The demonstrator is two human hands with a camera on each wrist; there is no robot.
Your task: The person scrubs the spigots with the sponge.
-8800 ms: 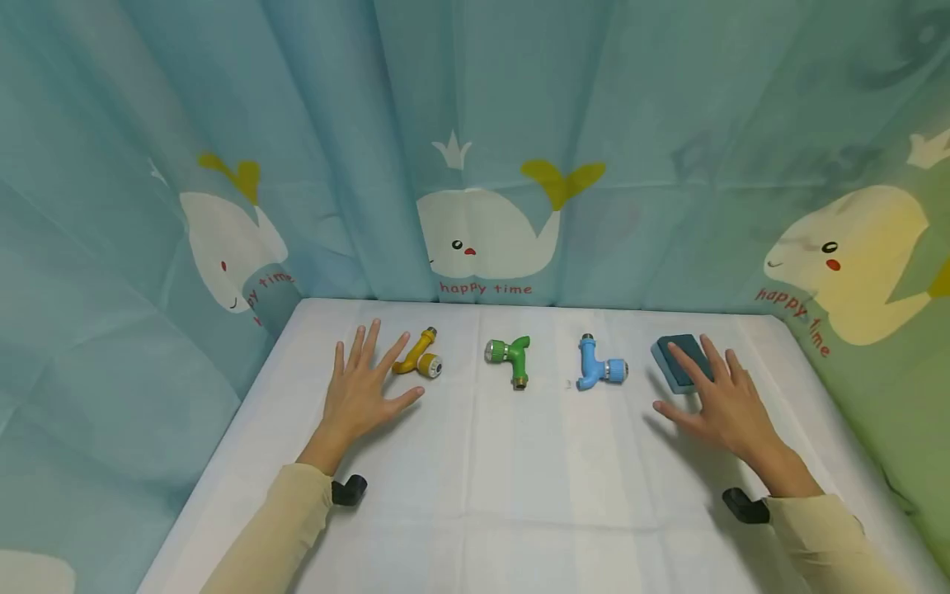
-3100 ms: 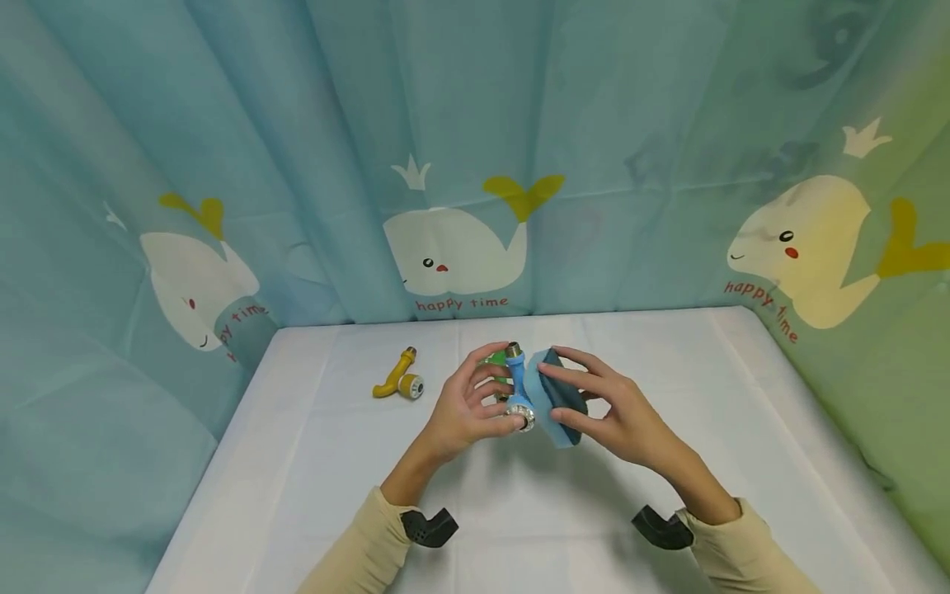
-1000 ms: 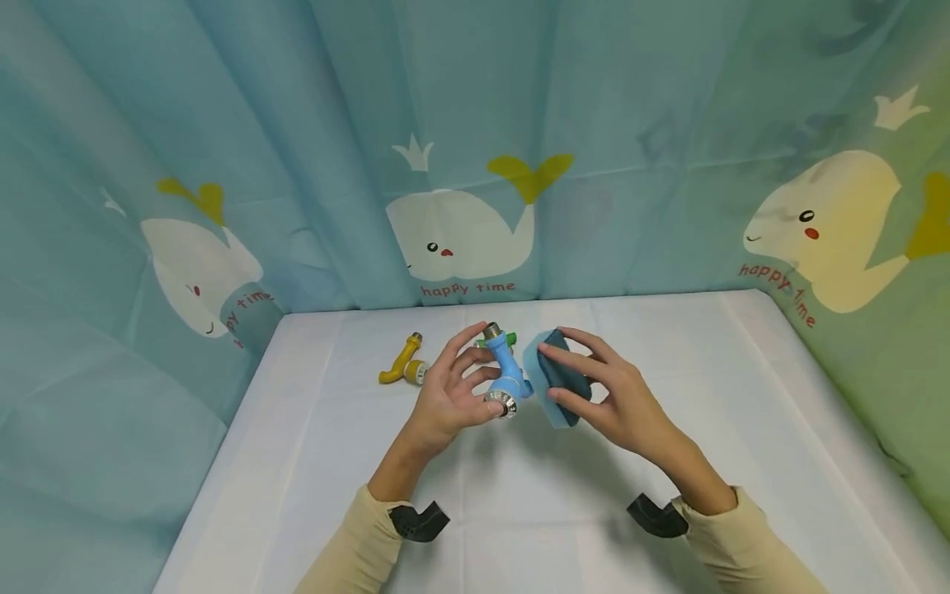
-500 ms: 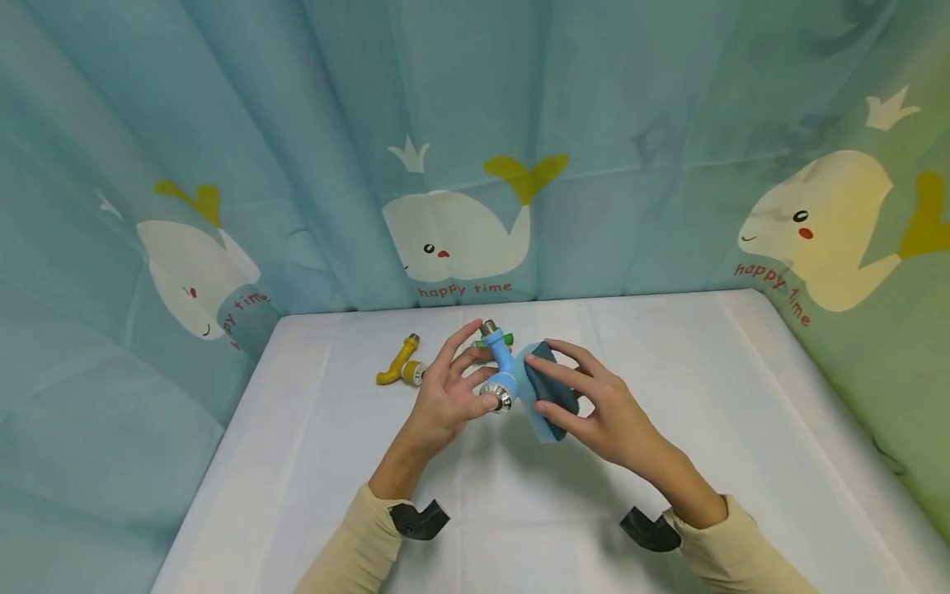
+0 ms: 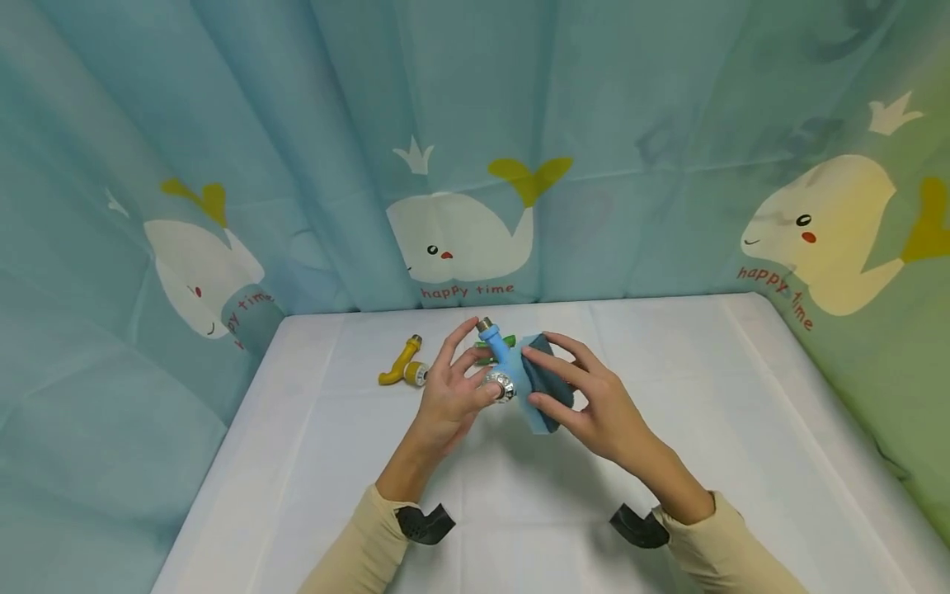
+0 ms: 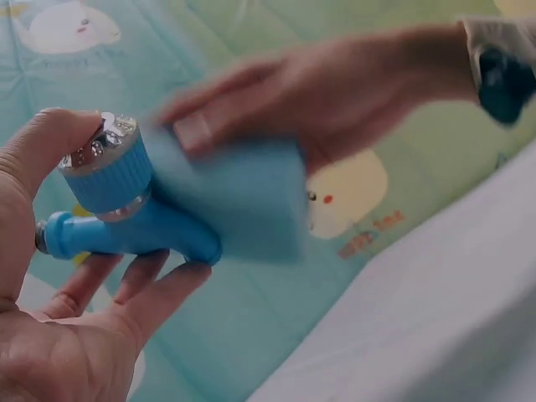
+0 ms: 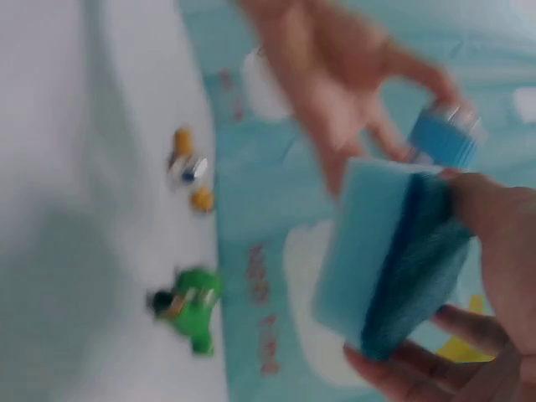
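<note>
My left hand (image 5: 451, 404) holds a blue faucet (image 5: 496, 346) above the table, thumb on the silver knob face and fingertips under the body. In the left wrist view the faucet (image 6: 159, 230) lies sideways, its ribbed blue knob upward. My right hand (image 5: 601, 404) grips a two-layer sponge (image 5: 549, 384), light blue on one side and dark teal on the other. The light side of the sponge (image 6: 243, 201) is against or very close to the faucet's spout end; motion blurs it. In the right wrist view the sponge (image 7: 389, 251) hides most of the faucet.
A yellow faucet (image 5: 402, 363) lies on the white table (image 5: 356, 495) left of my hands. Behind the blue faucet lies a green faucet (image 5: 508, 341), partly hidden by my left hand. A whale-print curtain (image 5: 594, 165) stands along the table's back and sides.
From lying apart on the table, the blue faucet and sponge have come up into my hands. Over the last second the sponge has shifted left against the faucet, which has tilted slightly.
</note>
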